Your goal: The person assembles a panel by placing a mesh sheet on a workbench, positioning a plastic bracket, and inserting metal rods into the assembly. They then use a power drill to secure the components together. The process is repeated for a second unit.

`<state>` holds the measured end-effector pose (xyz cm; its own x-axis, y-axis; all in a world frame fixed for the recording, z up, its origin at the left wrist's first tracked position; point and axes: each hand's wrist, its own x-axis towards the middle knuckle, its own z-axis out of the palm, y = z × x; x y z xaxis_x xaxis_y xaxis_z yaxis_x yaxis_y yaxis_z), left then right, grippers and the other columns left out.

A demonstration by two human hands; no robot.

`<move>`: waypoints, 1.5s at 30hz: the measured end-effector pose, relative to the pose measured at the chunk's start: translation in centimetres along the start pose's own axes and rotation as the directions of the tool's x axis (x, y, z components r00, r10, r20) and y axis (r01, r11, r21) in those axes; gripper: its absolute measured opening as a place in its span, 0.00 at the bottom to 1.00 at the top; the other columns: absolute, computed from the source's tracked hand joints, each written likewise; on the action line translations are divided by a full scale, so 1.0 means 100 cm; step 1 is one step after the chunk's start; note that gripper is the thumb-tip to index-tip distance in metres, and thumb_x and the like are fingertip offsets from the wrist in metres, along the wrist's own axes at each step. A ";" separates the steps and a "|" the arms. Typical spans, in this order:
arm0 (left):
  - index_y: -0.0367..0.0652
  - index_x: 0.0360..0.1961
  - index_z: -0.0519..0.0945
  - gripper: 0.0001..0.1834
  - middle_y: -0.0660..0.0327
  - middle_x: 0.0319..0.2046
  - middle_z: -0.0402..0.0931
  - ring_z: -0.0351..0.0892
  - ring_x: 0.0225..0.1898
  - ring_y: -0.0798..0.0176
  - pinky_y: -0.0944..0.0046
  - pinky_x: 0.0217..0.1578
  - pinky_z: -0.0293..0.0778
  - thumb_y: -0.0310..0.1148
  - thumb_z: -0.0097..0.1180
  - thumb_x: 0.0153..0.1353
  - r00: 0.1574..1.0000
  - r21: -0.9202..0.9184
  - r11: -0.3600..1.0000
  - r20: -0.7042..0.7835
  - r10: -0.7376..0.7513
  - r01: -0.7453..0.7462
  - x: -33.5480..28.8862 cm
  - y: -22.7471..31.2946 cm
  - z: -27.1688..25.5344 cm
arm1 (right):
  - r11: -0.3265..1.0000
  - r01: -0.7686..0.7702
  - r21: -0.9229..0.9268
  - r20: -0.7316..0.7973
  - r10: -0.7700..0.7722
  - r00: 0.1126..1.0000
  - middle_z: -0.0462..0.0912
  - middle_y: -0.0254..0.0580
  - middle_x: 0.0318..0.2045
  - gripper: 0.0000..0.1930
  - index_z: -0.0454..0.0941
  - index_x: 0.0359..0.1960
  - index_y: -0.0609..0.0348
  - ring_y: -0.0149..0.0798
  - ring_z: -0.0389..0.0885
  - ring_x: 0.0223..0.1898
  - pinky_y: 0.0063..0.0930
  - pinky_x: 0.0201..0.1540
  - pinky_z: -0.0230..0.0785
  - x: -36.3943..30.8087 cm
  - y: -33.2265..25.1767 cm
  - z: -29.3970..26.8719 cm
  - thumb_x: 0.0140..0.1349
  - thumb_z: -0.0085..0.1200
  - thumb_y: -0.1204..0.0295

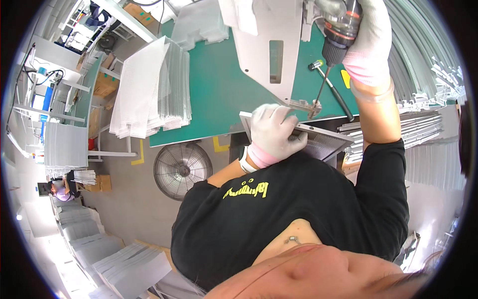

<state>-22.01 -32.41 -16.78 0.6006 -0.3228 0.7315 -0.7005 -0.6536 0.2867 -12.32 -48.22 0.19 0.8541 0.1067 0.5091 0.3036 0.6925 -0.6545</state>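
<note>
In a white glove with a pink cuff, my left hand [277, 132] grips the edge of a metal-framed mesh panel [323, 141], held close against my body. My right hand [372, 42], gloved the same way, is closed around a black and red power drill [343, 27]. Its long thin bit [323, 85] points down to a small metal bracket [312, 106] at the tip of a pale grey machine arm [271, 60], just above the panel's frame. Whether the bit touches a screw is too small to tell. A mallet [340, 98] with a black handle lies beside the bit.
Stacked white mesh sheets [154, 89] stand on the green table [214, 84] to the left. A round floor fan [182, 171] is below its edge. Long metal strips [418, 127] are piled at right. Another person [63, 192] is far off at left.
</note>
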 end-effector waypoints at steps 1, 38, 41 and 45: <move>0.50 0.31 0.80 0.17 0.63 0.34 0.79 0.77 0.29 0.56 0.54 0.31 0.67 0.39 0.70 0.36 1.000 0.015 1.000 0.012 0.002 -0.002 -0.001 -0.003 0.000 | 1.000 0.010 0.009 -0.002 -0.010 1.000 0.76 0.35 0.30 0.16 0.73 0.40 0.58 0.27 0.71 0.26 0.19 0.29 0.63 -0.006 0.004 0.000 0.70 0.52 0.56; 0.49 0.41 0.81 0.14 0.60 0.29 0.74 0.76 0.31 0.58 0.56 0.34 0.72 0.43 0.64 0.58 0.909 -0.385 0.892 0.412 -0.062 0.235 -0.019 -0.009 0.019 | 0.953 -0.252 0.169 -0.143 0.277 0.950 0.76 0.37 0.27 0.31 0.70 0.47 0.70 0.27 0.71 0.21 0.18 0.22 0.62 -0.074 0.076 -0.050 0.63 0.57 0.48; 0.47 0.45 0.83 0.18 0.62 0.29 0.75 0.77 0.31 0.58 0.59 0.31 0.73 0.39 0.67 0.54 0.971 -0.412 0.904 0.240 -0.018 0.118 -0.018 -0.014 0.026 | 0.968 -0.224 0.117 -0.121 0.237 0.964 0.76 0.36 0.28 0.26 0.71 0.45 0.67 0.26 0.71 0.22 0.17 0.23 0.62 -0.055 0.066 -0.056 0.65 0.56 0.51; 0.47 0.36 0.85 0.16 0.66 0.25 0.74 0.76 0.28 0.58 0.59 0.30 0.70 0.37 0.70 0.44 0.991 -0.233 0.971 0.133 -0.027 0.058 -0.001 -0.019 0.019 | 0.992 -0.123 -0.010 0.007 0.123 0.992 0.77 0.36 0.29 0.20 0.73 0.42 0.63 0.25 0.72 0.24 0.16 0.25 0.63 -0.011 0.032 -0.046 0.68 0.54 0.54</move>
<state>-19.97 -32.41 -18.59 0.6652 -0.3932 0.6348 -0.7352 -0.4937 0.4646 -10.35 -49.42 -5.00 0.8818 0.1965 0.4287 0.2004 0.6667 -0.7179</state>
